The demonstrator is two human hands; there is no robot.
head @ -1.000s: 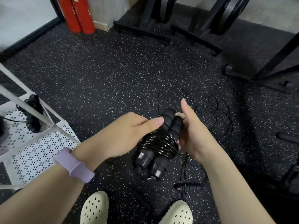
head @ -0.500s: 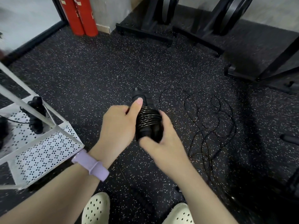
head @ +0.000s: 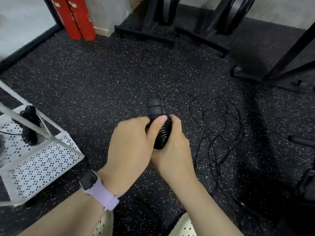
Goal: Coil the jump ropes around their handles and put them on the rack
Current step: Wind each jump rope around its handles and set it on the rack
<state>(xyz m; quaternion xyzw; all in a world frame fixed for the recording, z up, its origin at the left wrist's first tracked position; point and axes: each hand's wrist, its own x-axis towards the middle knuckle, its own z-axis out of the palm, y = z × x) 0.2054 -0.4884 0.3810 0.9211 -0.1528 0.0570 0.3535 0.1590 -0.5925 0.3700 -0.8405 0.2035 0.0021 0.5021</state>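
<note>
A black jump rope (head: 159,122), its cord coiled tight around its paired handles, stands nearly upright between both hands. My left hand (head: 129,147) grips it from the left, thumb across the coils. My right hand (head: 172,150) wraps its lower part from the right. The ribbed handle tops stick out above my fingers. Another rope's loose black cord (head: 218,126) lies tangled on the floor to the right. The white perforated rack (head: 40,164) stands at the left with a coiled rope (head: 29,125) on it.
Black machine frames (head: 255,48) cross the back and right. Two red cylinders (head: 76,17) stand at the back left. A black handle (head: 301,140) lies on the floor at the far right. My two pale shoes (head: 104,225) show at the bottom edge.
The coiled rope has swung from tilted, ends toward me, to nearly upright. My right hand moved from beside it to gripping its lower part, and my left hand closed over the coils.
</note>
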